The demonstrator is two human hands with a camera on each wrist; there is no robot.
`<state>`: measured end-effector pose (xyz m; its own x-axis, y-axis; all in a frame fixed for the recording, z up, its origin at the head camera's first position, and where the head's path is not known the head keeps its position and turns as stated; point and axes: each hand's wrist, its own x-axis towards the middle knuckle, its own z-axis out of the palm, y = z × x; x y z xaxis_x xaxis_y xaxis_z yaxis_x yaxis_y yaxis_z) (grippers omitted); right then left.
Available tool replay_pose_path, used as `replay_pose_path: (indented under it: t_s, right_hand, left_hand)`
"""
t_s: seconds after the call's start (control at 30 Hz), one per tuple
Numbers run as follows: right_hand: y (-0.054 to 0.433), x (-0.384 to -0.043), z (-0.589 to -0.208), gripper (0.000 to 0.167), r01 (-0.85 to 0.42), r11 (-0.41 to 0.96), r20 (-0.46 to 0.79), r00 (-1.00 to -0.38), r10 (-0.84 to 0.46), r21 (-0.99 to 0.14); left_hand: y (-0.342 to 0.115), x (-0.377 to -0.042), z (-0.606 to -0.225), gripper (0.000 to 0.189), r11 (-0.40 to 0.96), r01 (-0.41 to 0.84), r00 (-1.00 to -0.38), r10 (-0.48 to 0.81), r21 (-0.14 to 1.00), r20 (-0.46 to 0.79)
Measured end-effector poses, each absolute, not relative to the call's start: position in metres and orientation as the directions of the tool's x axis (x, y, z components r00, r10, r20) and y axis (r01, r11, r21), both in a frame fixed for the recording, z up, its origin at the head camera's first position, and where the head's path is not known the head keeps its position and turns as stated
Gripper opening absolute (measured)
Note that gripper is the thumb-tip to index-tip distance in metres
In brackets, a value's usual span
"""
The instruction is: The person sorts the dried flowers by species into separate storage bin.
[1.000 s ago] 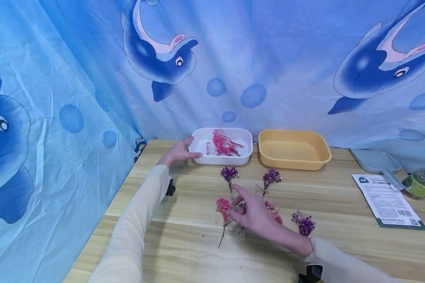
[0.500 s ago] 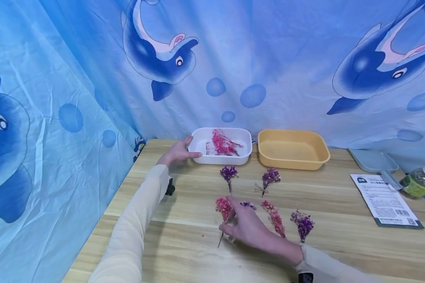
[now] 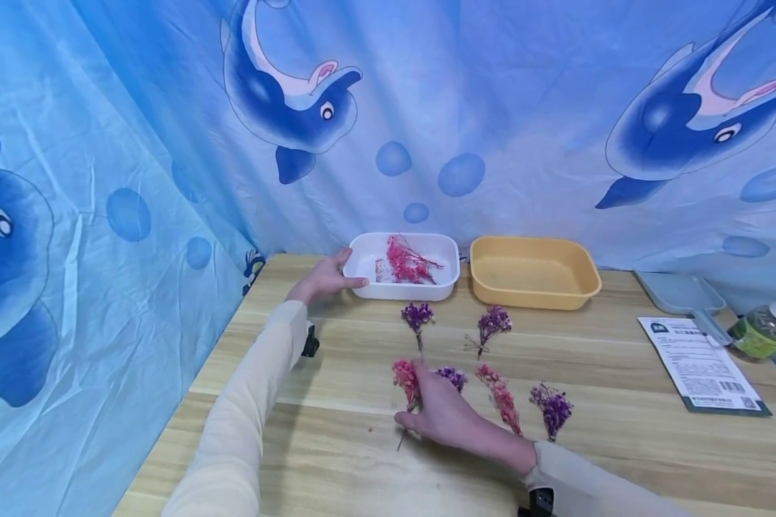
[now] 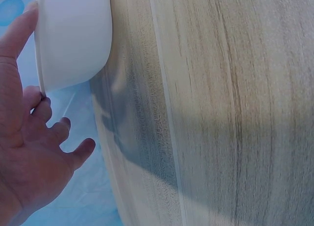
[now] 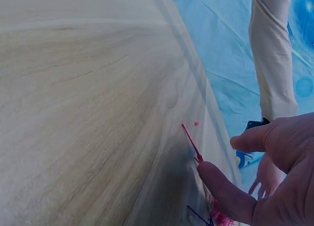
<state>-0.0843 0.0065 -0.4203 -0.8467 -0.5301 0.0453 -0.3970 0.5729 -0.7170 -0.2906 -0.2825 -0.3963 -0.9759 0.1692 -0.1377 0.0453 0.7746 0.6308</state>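
A white plastic tub [image 3: 404, 292] stands at the back of the table, with dried pink flowers [image 3: 406, 262] inside. My left hand [image 3: 326, 278] grips its left end, thumb and forefinger at the rim. In front, my right hand [image 3: 442, 406] is low over a small pink dried-flower bunch [image 3: 403, 379], covering part of its stem. In the right wrist view, the thumb and forefinger stand apart, one fingertip right by the pink stem [image 5: 191, 141]. A purple bunch [image 3: 453, 377] lies partly hidden behind that hand.
More purple bunches [image 3: 417, 316] and a pink bunch [image 3: 501, 398] lie on the wooden table [image 3: 336, 459]. A yellow tub [image 3: 537, 298] stands beside the white one. At right are a grey-blue dustpan [image 3: 679, 293], a printed packet [image 3: 701, 366] and a jar [image 3: 763, 334].
My right hand has come left and toward the front edge, down to the pink bunch's stem, uncovering the other pink bunch. My left hand has stayed on the white tub.
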Motion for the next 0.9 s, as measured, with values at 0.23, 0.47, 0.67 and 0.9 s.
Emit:
replay_pose_path:
  t_s: [0.23,0.47,0.67,0.9]
  right_hand:
    - [-0.002,-0.085,-0.427,0.097,-0.428,0.619,0.064,-0.851,-0.521,-0.659]
    - [-0.010,-0.085,-0.432,0.090,-0.468,0.654,0.115,-0.855,-0.506,-0.594]
    - [-0.016,-0.091,-0.437,0.083,-0.497,0.664,0.170,-0.852,-0.495,-0.559]
    - [-0.021,-0.097,-0.441,0.079,-0.488,0.671,0.149,-0.855,-0.497,-0.558]
  left_hand:
    - [-0.282,-0.290,-0.396,0.109,0.767,0.054,-0.978,0.171,0.639,-0.123]
    - [-0.283,-0.289,-0.396,0.109,0.767,0.060,-0.978,0.174,0.639,-0.117]
    - [-0.283,-0.289,-0.397,0.108,0.776,0.057,-0.978,0.170,0.628,-0.121]
    - [-0.283,-0.291,-0.398,0.109,0.777,0.058,-0.978,0.171,0.626,-0.123]
